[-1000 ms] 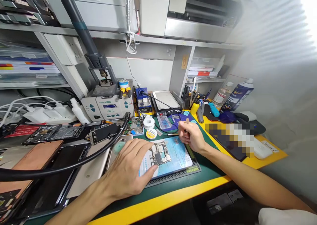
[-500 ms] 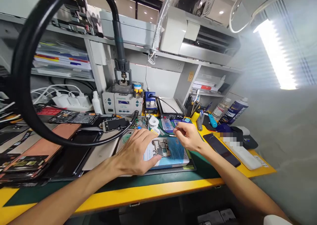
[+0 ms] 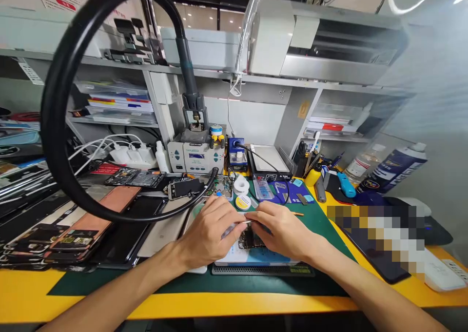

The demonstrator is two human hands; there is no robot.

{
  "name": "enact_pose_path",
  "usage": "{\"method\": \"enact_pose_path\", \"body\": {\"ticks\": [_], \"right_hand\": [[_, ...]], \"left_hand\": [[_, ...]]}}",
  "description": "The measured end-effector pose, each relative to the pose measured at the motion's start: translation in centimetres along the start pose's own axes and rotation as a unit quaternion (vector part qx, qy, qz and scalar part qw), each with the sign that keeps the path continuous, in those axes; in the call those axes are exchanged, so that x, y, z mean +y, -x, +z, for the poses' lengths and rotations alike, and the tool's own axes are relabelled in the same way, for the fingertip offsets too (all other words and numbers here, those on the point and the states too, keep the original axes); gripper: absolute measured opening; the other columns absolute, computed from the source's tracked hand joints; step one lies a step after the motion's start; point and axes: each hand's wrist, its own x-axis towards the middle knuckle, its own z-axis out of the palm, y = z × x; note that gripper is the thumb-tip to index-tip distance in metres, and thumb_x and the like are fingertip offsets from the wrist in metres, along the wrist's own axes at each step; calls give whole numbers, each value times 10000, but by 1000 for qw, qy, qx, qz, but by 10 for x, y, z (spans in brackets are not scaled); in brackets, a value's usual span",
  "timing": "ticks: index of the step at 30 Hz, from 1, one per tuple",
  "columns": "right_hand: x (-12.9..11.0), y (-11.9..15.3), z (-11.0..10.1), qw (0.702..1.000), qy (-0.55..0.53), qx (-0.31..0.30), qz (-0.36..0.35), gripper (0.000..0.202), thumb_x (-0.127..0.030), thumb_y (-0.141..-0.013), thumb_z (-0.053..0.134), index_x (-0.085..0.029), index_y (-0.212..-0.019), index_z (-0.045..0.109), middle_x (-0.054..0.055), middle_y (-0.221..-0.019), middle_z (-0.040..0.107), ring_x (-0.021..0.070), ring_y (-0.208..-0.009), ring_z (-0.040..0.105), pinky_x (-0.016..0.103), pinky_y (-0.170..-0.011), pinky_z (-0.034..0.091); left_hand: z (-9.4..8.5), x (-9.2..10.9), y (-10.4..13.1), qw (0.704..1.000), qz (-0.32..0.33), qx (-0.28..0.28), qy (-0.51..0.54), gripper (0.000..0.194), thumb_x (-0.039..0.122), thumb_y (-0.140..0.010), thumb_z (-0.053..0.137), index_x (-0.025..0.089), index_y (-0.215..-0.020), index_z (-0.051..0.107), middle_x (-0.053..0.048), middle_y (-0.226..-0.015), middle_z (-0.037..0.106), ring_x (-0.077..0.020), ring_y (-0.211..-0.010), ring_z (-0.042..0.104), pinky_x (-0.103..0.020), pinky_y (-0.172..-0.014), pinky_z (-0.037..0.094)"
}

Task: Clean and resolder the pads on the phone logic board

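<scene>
Both of my hands meet above a phone circuit board (image 3: 246,243), which lies on a blue and white box (image 3: 237,260). My left hand (image 3: 212,227) is closed, thumb and forefinger pinched at a small white, thin piece (image 3: 248,221). The fingers of my right hand (image 3: 283,229) are closed at the same piece from the other side. Its exact kind is too small to tell. My right hand hides part of the board. Behind the hands stand a white spool (image 3: 241,184) and a small round tin with a yellow and white lid (image 3: 243,202).
A black hose (image 3: 54,107) loops over the left side from a soldering station (image 3: 197,156). Stacked phone parts (image 3: 106,205) lie at left. At right are a dark phone (image 3: 376,249), a spray can (image 3: 395,168) and a clear bottle (image 3: 365,164). An orange stick (image 3: 298,214) lies beyond my right hand.
My right hand has come left and down to meet my left hand over the board. My left fingers have closed from a spread pose. The camera view has shifted.
</scene>
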Motion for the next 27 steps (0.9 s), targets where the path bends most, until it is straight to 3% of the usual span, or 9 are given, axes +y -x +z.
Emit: {"method": "enact_pose_path", "body": {"ticks": [4,7,10,15,18,22,27], "right_hand": [[8,3,-5,996,-77,-8,32,306,-312,-1040,558,-147,-1134,798,97,-773,684,205,-694,572,322,-636,409],[14,0,-19,985,-152,-15,78,303,-411,-1009,642,-167,-1064,812,78,-781,709,188,-693,580,307,-648,429],[16,-2,-32,961,-237,-30,139,366,-480,-1020,617,-169,-965,802,38,-739,699,158,-650,566,271,-592,419],[10,-6,-36,895,-380,-85,218,479,-553,-1000,607,-159,-750,719,5,-622,658,106,-501,513,234,-465,383],[6,-9,-31,847,-454,-110,255,517,-593,-963,636,-161,-682,675,20,-603,680,90,-430,508,222,-416,398],[1,-9,-26,788,-529,-148,279,532,-602,-916,693,-148,-638,694,14,-531,652,90,-402,538,197,-374,394],[-2,-7,-25,734,-583,-203,283,476,-556,-881,756,-132,-665,736,35,-574,714,98,-402,600,175,-328,384]], "left_hand": [[-4,2,-4,999,-21,-6,36,176,175,-1003,538,197,-910,686,-41,-834,713,-192,-847,580,-388,-831,419],[-12,-5,-5,995,-62,29,69,175,183,-1005,535,190,-924,690,-53,-873,722,-196,-886,593,-399,-890,442],[-21,-14,-6,984,-122,68,110,187,226,-1018,538,176,-907,680,-55,-872,701,-182,-868,604,-355,-841,478],[-23,-16,-8,947,-235,88,202,270,338,-1037,559,163,-879,693,-27,-813,689,-143,-772,655,-271,-738,519],[-19,-7,-9,919,-280,77,268,278,388,-1020,600,143,-1031,732,-55,-848,750,-158,-770,716,-258,-703,564],[-13,8,-10,895,-287,39,340,351,425,-977,656,134,-1150,749,-90,-882,785,-178,-748,736,-274,-658,602],[-14,19,-8,895,-252,12,368,223,385,-912,731,192,-976,822,-81,-902,793,-177,-787,718,-295,-729,616]]}}
